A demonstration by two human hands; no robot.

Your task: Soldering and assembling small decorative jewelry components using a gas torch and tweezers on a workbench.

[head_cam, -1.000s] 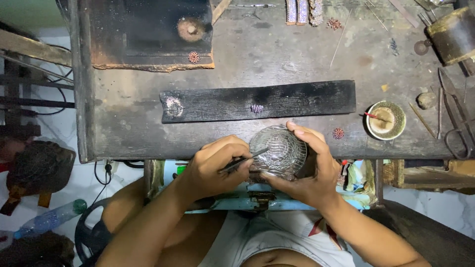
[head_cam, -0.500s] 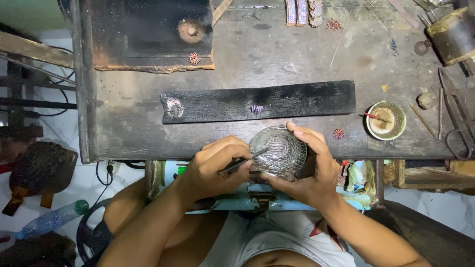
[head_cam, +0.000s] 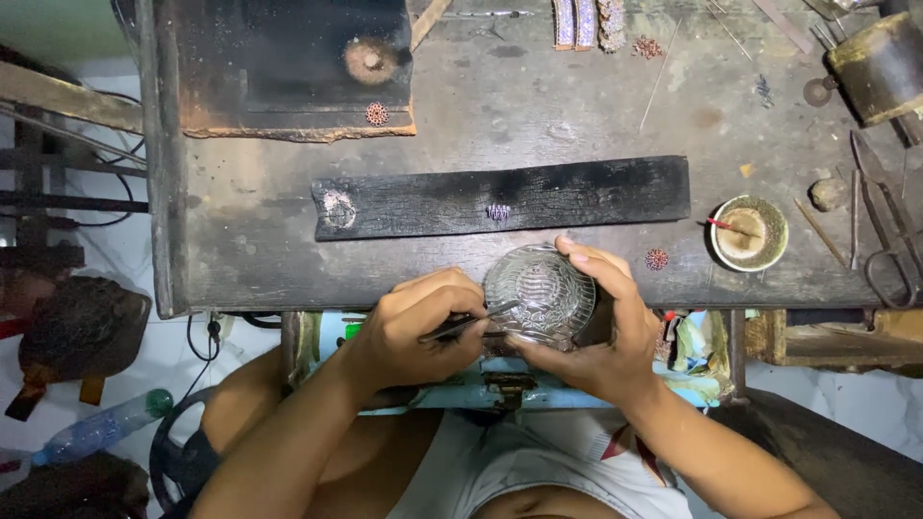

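In the head view, the person works at the near edge of a dark, worn tabletop (head_cam: 250,259). The right hand (head_cam: 586,332) is curled around a round filigree metal piece (head_cam: 538,293), thumb below and fingers wrapped over its far right side, holding it at the tabletop's front edge, just above the person's lap. The piece's patterned face is turned up toward the camera; being round, it has no clear long axis.

The left hand (head_cam: 413,327) is closed in a pinch on slim tweezers (head_cam: 466,325). The tweezers lie nearly level, their long axis running left to right with a slight upward slant, and the tip points right and meets the lower left of the metal piece.

Beyond the hands, a long charred wooden strip (head_cam: 577,197) lies across the tabletop, its length running left to right, with a small purple ornament (head_cam: 497,212) on it. A small red rosette (head_cam: 657,259) sits just right of the right hand's fingers. Farther right stands a small round dish (head_cam: 750,234) with a red-tipped stick in it. A charred square block (head_cam: 288,67) lies at the far left, carrying another small rosette (head_cam: 377,113). Scissors (head_cam: 889,231) lie at the right edge.
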